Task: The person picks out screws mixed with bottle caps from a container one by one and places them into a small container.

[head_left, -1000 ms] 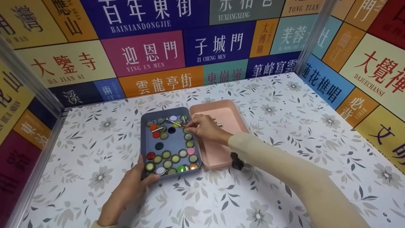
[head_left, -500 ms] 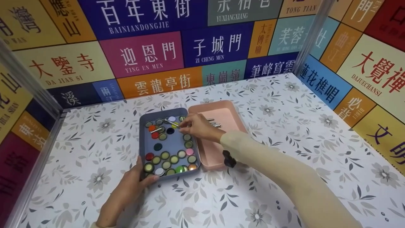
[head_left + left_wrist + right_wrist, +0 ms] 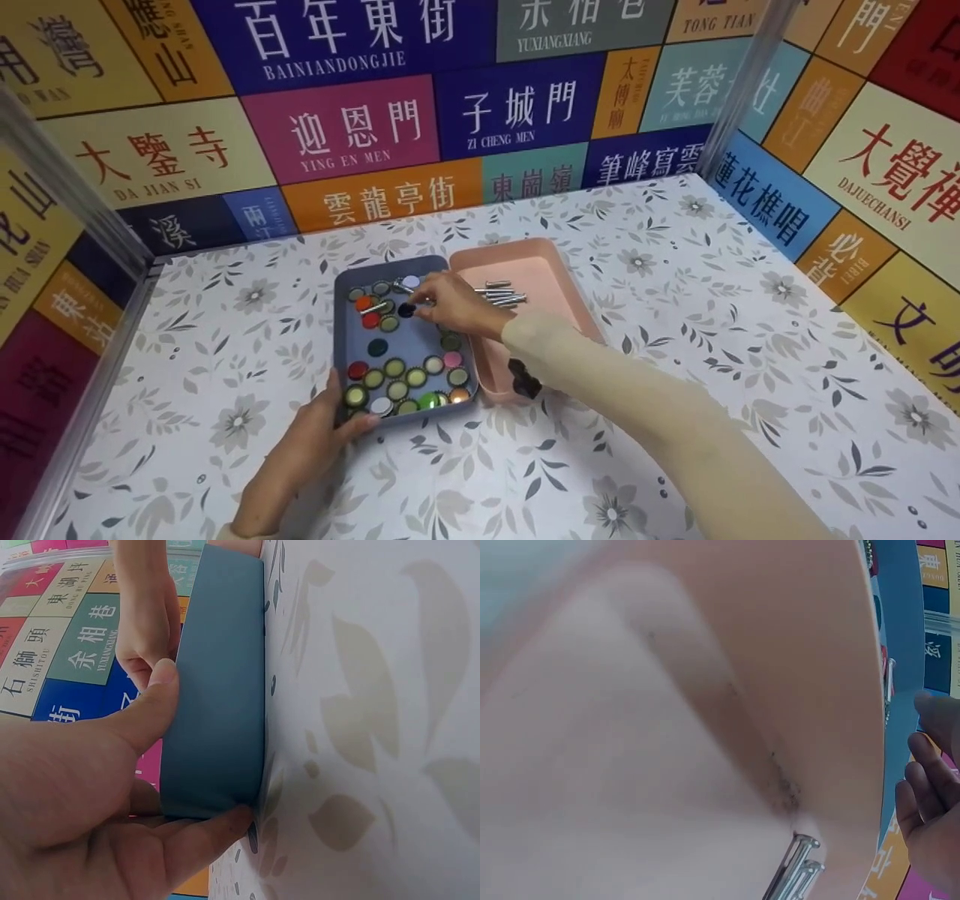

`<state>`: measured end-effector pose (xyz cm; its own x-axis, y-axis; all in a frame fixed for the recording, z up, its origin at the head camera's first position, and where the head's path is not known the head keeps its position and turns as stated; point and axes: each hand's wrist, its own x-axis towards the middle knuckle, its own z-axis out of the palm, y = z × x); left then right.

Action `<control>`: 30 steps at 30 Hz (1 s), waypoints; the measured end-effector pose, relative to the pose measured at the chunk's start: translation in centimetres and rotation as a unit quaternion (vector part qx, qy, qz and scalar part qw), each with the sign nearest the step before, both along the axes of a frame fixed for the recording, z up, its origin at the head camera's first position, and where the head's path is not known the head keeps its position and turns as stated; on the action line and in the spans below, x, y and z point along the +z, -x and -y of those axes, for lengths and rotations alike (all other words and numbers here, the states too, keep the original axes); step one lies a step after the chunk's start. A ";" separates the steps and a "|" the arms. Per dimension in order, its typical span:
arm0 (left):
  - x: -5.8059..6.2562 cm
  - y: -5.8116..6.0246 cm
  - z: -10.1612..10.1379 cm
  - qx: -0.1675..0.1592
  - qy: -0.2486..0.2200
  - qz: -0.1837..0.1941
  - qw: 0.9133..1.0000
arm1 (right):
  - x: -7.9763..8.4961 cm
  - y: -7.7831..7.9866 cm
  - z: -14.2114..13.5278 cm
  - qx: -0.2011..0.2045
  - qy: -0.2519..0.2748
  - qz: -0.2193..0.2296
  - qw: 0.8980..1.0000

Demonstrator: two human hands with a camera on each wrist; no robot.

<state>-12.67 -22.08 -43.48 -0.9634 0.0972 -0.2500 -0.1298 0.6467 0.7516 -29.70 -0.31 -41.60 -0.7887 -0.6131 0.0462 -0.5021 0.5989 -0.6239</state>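
Note:
My left hand (image 3: pixel 311 420) grips the blue-grey tray (image 3: pixel 346 330) at its near left corner. In the left wrist view the thumb (image 3: pixel 154 697) lies over the rim and the fingers press the outer wall. The tray holds many bottle caps of mixed colours. Above its far half hovers my right hand (image 3: pixel 450 301), fingertips right beside a black bottle cap (image 3: pixel 406 310). In the right wrist view its thumb and fingers are apart, with nothing seen between them. One silver bolt (image 3: pixel 405 288) is partly hidden by this hand; another bolt (image 3: pixel 373 308) lies across caps.
Against the blue tray's right side stands a pink tray (image 3: pixel 551 300) with several silver bolts (image 3: pixel 499 294) in it. A patterned cloth (image 3: pixel 660 300) covers the table. Printed panels (image 3: pixel 337 124) wall off the back and sides.
My right hand has moved left over the blue tray, from its right side to the black cap, covering part of the silver bolt. My left hand keeps its grip on the corner.

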 end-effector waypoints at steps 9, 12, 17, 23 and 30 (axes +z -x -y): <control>0.1 -0.1 0.0 -0.002 0.002 -0.008 1.000 | 0.3 0.3 1.0 -0.021 0.001 -0.018 1.000; 0.1 -0.2 0.0 -0.003 0.014 -0.005 1.000 | 0.2 0.4 1.3 -0.022 -0.006 -0.019 1.000; 0.0 -0.2 0.0 -0.004 0.018 -0.003 1.000 | 0.0 0.5 1.8 -0.019 -0.003 -0.018 1.000; 0.0 -0.2 0.0 -0.002 0.016 0.002 1.000 | -0.2 0.7 2.2 -0.019 -0.003 -0.007 1.000; 0.1 -0.2 0.1 -0.003 0.013 0.000 1.000 | 0.4 0.9 3.1 -0.017 -0.013 -0.012 1.000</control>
